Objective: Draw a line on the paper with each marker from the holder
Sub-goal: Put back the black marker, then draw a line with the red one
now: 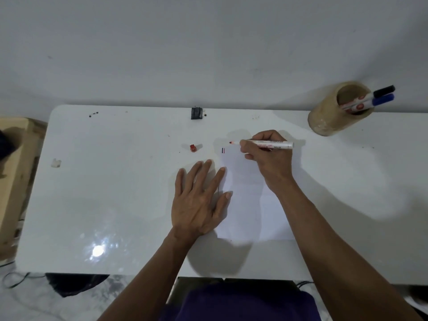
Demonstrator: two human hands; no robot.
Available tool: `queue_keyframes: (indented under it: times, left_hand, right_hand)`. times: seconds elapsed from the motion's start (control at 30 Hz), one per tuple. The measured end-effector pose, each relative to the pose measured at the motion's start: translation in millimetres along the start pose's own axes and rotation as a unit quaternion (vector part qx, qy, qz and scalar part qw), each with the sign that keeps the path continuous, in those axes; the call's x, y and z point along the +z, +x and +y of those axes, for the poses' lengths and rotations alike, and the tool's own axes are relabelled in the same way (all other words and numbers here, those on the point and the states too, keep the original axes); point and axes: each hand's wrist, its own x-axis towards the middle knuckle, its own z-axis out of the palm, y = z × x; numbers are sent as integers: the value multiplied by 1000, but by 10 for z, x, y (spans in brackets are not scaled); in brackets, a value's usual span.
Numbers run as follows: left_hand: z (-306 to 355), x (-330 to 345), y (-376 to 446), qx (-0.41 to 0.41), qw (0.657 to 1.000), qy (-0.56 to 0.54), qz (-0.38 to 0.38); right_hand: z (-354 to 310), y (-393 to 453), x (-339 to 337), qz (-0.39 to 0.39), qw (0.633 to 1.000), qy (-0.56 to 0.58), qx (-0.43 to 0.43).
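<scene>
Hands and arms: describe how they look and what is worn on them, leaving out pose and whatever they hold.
Both the left hand and the right hand are bare: no gloves, rings, watch or bracelets show. Both forearms are uncovered up to the bottom edge of the picture, with no sleeve visible on either. Fingernails are short and plain. A purple garment shows between the arms at the bottom edge.

The paper [245, 205] lies partly hidden under both hands, and its two short lines [223, 150] are too small to judge.

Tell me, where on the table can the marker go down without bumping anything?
Bare table lies left of the left hand, below the red cap. More lies right of the paper, below the holder. Around the paper it's crowded.
</scene>
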Motion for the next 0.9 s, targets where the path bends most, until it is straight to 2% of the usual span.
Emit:
queue_keyframes:
  times: [0.13, 0.27, 0.37, 0.47, 0.57, 0.7, 0.8, 0.83, 0.9]
  left_hand:
    - [0, -40, 22, -27, 997, -73, 20]
    - [-42, -226, 253, -162, 968, -177, 76]
    - [-125, -339, 524, -209, 965, -152, 49]
    - [-225, -368, 677, -211, 972, -109, 5]
    - [-300, -337, 698, -204, 976, -73, -6]
    - [-291, -367, 682, -231, 965, -127, 7]
    - [-186, -532, 598, -266, 923, -276, 44]
    - [-134, -613, 549, -286, 895, -339, 55]
    - [-25, -792, 449, -326, 818, -469, 60]
  right_hand:
    - [-200, -68, -73, -15, 997, 79, 6]
    - [-296, -158, -171, -32, 994, 101, 5]
    - [-302, -222, -207, -29, 994, 103, 11]
    - [-285, -300, -193, -14, 995, 100, 18]
    - [-259, -379, -177, 0, 995, 99, 21]
    - [-258, -506, -166, 5, 994, 108, 24]
    - [-342, -653, -139, 14, 993, 113, 10]
    - [-379, -712, -119, 18, 994, 111, -1]
    - [-455, -839, -61, 26, 994, 103, -25]
